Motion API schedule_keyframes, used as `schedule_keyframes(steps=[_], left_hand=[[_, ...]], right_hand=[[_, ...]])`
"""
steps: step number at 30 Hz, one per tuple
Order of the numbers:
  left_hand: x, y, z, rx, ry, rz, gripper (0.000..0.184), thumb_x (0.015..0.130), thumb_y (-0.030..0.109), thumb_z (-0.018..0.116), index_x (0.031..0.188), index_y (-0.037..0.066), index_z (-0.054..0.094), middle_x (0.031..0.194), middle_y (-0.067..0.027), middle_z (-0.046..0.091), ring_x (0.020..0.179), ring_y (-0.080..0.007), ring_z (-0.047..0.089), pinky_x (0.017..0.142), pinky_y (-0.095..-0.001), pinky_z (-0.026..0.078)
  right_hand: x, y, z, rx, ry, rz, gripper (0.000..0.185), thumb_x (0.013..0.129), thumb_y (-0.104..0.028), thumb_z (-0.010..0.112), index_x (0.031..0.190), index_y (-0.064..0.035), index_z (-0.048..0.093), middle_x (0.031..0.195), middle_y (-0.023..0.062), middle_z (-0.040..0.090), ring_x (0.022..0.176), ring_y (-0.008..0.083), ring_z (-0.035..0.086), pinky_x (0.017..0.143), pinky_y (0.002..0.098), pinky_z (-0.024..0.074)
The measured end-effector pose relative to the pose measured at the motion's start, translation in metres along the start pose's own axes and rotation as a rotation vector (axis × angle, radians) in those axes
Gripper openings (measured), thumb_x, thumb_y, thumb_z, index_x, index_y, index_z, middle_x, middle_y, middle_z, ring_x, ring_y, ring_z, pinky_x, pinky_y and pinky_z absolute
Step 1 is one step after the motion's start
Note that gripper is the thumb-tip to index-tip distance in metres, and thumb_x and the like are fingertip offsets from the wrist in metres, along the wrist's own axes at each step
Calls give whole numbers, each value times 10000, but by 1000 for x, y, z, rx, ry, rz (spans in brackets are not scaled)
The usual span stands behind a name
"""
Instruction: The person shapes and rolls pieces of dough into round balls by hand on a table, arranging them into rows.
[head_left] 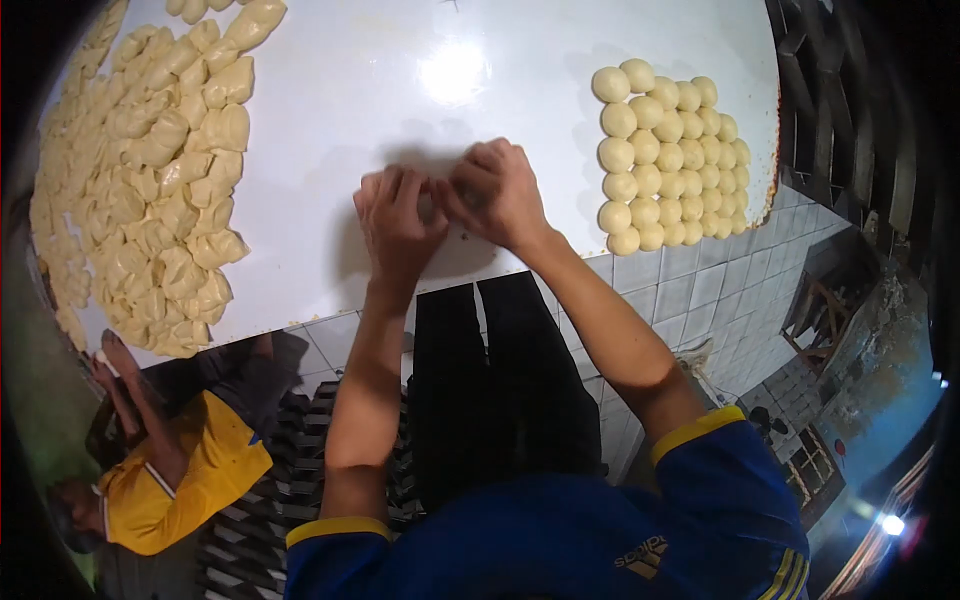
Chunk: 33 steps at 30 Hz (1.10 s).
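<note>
Over the white table (330,90), near its front edge, my left hand (402,212) and my right hand (495,192) are close together with fingers curled inward. Both are slightly blurred, and what they hold, if anything, is hidden under the fingers. To the right, smooth round dough balls (670,155) sit in tight rows. A large heap of irregular cut dough pieces (165,180) covers the left side of the table. My hands touch neither group.
At the lower left a person in a yellow shirt (185,470) has their hands by the table's left front corner. Stacked dark slatted trays (250,530) stand near that person. Tiled floor (690,290) shows beyond the front edge.
</note>
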<state>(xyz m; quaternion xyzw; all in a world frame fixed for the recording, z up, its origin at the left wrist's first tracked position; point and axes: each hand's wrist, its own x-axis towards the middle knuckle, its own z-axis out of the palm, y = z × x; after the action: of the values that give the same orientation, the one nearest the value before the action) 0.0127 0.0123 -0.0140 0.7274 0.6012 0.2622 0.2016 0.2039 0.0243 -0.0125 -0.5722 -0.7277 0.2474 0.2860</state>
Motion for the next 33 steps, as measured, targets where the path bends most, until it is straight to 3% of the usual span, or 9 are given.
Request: schedule_keyframes(steps=[3,7,11,14,17,19,23,27,33], left_hand=[[-31,1,-14,57,33,11,294,874,127,838,1154,122,750,1200,-104,708,1198,-364,651,1064,-508,495],[-46,5,-47,73,-78,-95,445,905,78,830,1339,107,740,1350,-164,667,1290,-389,629,1120,-521,515],[-38,6,-60,-42,-166,-168,489,913,24,816,1386,106,723,1368,-180,653,1285,-407,634,1090,-532,548],[-22,12,-66,-72,-233,-192,503,934,9,807,1417,95,698,1365,-188,651,1279,-413,640,1057,-516,573],[-8,34,-59,-143,-217,-196,481,946,24,812,1404,76,676,1337,-183,663,1258,-404,658,1062,-508,569],[9,52,-35,-268,-115,-132,405,956,35,837,1337,59,705,1245,-147,695,1142,-321,690,958,-430,586],[47,103,31,-456,-90,-89,398,943,128,895,1284,63,699,1209,-129,710,1096,-323,683,962,-446,574],[88,153,86,-309,-154,-94,474,892,223,950,1260,67,694,1289,-142,713,1165,-378,669,1018,-505,564],[73,141,102,-350,-33,-4,470,914,175,904,1311,61,681,1312,-163,672,1212,-397,638,1017,-516,552]], right_hand=[[-23,1,-28,39,-59,-64,373,863,-173,942,1205,-131,798,1257,101,694,1174,371,644,989,479,547],[-32,3,-70,-11,-209,108,451,888,-165,915,1319,-173,780,1335,98,672,1273,376,642,1091,508,549],[-15,16,-92,165,-301,189,442,896,-187,899,1322,-164,783,1290,100,700,1187,368,666,1037,484,551],[19,23,-127,-79,-174,64,415,924,-242,861,1328,-175,794,1195,80,753,1131,334,666,992,482,498],[44,60,-140,-349,-14,53,422,932,-277,862,1337,-184,793,1266,67,767,1235,324,658,1103,537,465],[55,85,-140,-498,-2,-53,447,937,-313,865,1361,-191,791,1331,53,769,1338,330,636,1190,573,423],[49,86,-150,-448,36,-81,460,939,-321,874,1374,-197,789,1387,52,758,1380,338,630,1244,550,402],[12,69,-166,-262,212,161,441,944,-307,877,1354,-175,783,1381,77,741,1363,336,629,1201,518,420],[-26,55,-160,-276,276,200,345,973,-270,859,1298,-172,798,1415,73,697,1335,319,620,1140,494,435]])
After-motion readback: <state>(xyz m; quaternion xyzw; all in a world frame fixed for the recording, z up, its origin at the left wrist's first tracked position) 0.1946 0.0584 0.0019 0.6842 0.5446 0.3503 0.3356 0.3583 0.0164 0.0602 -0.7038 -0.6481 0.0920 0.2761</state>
